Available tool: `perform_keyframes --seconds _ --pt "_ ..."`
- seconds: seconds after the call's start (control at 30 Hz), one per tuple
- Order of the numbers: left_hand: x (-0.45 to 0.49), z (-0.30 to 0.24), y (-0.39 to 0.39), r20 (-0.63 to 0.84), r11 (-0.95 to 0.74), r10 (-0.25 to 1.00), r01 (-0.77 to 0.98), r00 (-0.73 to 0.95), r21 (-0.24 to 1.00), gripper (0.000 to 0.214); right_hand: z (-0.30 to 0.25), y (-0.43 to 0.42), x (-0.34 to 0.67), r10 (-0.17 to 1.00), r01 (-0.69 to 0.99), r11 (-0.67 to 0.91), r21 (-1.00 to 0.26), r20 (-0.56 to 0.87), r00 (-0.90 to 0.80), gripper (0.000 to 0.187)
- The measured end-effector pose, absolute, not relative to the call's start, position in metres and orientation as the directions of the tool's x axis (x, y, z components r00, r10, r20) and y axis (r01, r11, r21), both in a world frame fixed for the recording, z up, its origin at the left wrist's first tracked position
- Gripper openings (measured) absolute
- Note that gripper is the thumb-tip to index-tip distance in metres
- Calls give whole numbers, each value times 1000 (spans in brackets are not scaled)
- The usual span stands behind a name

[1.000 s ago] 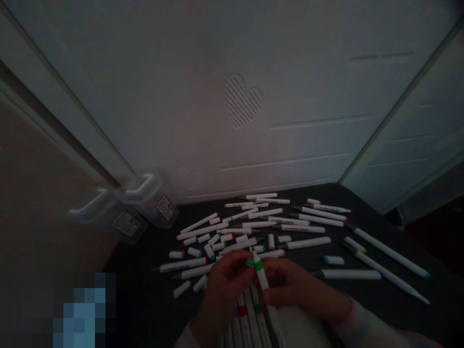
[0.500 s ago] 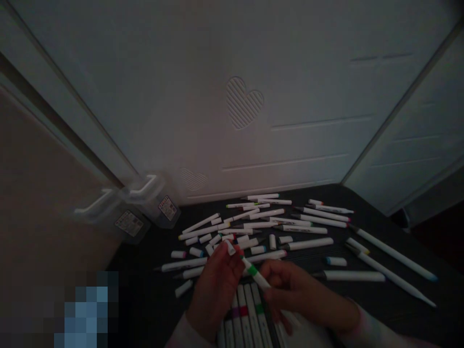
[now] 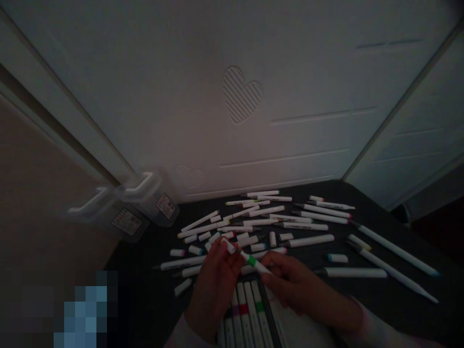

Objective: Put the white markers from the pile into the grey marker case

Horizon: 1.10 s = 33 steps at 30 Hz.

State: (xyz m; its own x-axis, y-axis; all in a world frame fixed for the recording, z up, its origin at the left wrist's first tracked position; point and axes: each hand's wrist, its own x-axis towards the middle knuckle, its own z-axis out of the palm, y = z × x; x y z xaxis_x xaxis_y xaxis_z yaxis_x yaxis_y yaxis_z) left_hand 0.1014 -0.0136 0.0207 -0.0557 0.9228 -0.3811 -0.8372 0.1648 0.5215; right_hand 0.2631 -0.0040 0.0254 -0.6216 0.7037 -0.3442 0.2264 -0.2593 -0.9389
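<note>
- Tipped from near upright a second ago to a shallow slant now: green-banded marker (image 3: 250, 260), white end up and to the left, barrel running down to the right.
- Held at both ends above the near part of the dark tabletop (image 3: 145, 290): left hand (image 3: 215, 285) pinched shut on the white upper end, right hand (image 3: 304, 290) closed with fingertips (image 3: 270, 267) on the lower barrel.
- Judged from the flatter angle and the same two-handed pinch: one marker in work, its end piece and its barrel in separate hands. Cap seated or loose: not to be told in this dim light.
- Look of the marker: slim white body, one bright green ring near mid-length, a small reddish fleck beside the left fingers, writing tip hidden.
- Directly below the hands: row of markers (image 3: 246, 309) laid side by side, bands of purple, red and green, apparently in a flat case.
- Farther back on the tabletop: loose markers (image 3: 308, 240) and separate caps (image 3: 195, 250), scattered.
- At far left: two clear plastic boxes (image 3: 126, 220) with labels. Behind everything: white panel with an embossed heart (image 3: 241, 94).
</note>
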Motion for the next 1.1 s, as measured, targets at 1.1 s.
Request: perform_keyframes --seconds 1.1 --pt "106 10 -12 -317 126 910 -550 -268 826 39 27 -3 262 791 350 79 -934 -154 -592 29"
